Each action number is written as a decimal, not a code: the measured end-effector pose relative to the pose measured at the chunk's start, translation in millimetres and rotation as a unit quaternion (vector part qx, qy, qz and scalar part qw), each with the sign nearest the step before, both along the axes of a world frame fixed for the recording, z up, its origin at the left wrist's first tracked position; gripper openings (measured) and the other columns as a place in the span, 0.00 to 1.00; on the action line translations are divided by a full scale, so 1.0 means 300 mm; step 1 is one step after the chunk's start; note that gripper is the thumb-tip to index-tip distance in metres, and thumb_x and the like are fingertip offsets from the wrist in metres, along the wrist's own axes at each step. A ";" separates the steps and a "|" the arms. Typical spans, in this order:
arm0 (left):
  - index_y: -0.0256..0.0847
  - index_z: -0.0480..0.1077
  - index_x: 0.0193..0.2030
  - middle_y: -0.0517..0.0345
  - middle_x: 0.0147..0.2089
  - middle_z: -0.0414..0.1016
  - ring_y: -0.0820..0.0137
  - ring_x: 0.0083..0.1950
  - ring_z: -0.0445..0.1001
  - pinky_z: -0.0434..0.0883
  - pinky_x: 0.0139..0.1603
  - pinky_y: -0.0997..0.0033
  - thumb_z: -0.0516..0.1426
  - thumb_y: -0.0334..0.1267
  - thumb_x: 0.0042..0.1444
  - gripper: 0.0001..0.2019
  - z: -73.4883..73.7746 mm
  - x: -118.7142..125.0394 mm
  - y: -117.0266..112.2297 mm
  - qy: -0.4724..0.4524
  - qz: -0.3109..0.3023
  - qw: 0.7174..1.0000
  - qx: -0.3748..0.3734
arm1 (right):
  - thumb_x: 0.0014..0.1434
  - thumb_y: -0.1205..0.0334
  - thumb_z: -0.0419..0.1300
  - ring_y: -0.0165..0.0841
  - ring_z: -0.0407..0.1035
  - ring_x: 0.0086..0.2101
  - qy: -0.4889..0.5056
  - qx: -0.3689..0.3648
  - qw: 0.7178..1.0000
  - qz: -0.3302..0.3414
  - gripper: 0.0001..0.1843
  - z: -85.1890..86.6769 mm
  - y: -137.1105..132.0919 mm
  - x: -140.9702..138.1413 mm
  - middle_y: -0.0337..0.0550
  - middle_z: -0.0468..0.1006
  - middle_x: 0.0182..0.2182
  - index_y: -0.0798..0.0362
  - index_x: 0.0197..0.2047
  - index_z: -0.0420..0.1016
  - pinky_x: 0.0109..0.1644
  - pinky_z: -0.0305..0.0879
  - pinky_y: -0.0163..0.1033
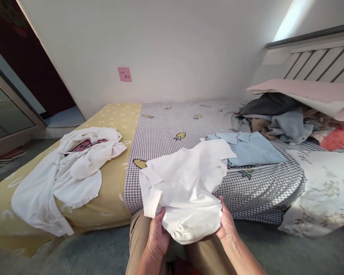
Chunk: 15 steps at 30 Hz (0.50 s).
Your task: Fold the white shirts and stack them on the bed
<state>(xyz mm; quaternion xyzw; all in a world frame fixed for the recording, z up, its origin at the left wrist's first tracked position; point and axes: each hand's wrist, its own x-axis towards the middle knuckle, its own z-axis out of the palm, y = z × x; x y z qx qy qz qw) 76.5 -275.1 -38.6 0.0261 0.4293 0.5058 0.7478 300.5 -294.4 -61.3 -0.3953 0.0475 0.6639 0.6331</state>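
A white collared shirt [186,179] is bunched and partly folded at the bed's front edge, its lower part above my lap. My left hand [158,233] grips its near left side close to the collar, thumb on top. On the near right side, my right hand [226,221] pinches the cloth's edge. The fingers of both hands are partly hidden under the fabric. Just beyond the white shirt, touching or overlapped by it, lies a folded light blue shirt [249,149].
Another white garment [83,168] lies crumpled on the yellow sheet [109,202] at left. A heap of clothes [286,118] sits at right under a pink board [309,93]. The checked sheet [160,130] covers the bed's middle. A pink note [124,74] is on the wall.
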 end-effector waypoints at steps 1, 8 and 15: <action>0.45 0.80 0.42 0.50 0.49 0.86 0.47 0.65 0.74 0.73 0.63 0.53 0.65 0.39 0.49 0.12 -0.008 0.004 0.000 0.006 -0.004 1.000 0.005 | 0.55 0.36 0.66 0.53 0.78 0.51 -0.012 0.000 1.000 -0.011 0.27 -0.005 0.003 0.012 0.53 0.87 0.38 0.54 0.38 0.83 0.56 0.74 0.57; 0.46 0.79 0.43 0.54 0.46 0.86 0.49 0.59 0.78 0.74 0.59 0.53 0.68 0.37 0.45 0.16 -0.017 0.004 0.000 0.038 0.020 0.999 0.000 | 0.49 0.37 0.69 0.47 0.81 0.37 -0.183 -0.042 0.977 -0.099 0.26 -0.053 0.021 0.034 0.46 0.84 0.29 0.52 0.37 0.78 0.39 0.77 0.48; 0.48 0.75 0.56 0.50 0.56 0.82 0.49 0.59 0.77 0.74 0.59 0.51 0.67 0.45 0.48 0.26 -0.014 -0.007 -0.028 0.070 0.024 0.994 0.076 | 0.51 0.42 0.64 0.43 0.74 0.39 -0.666 -0.003 0.732 -0.143 0.33 0.017 -0.054 0.176 0.46 0.77 0.37 0.54 0.54 0.71 0.42 0.72 0.48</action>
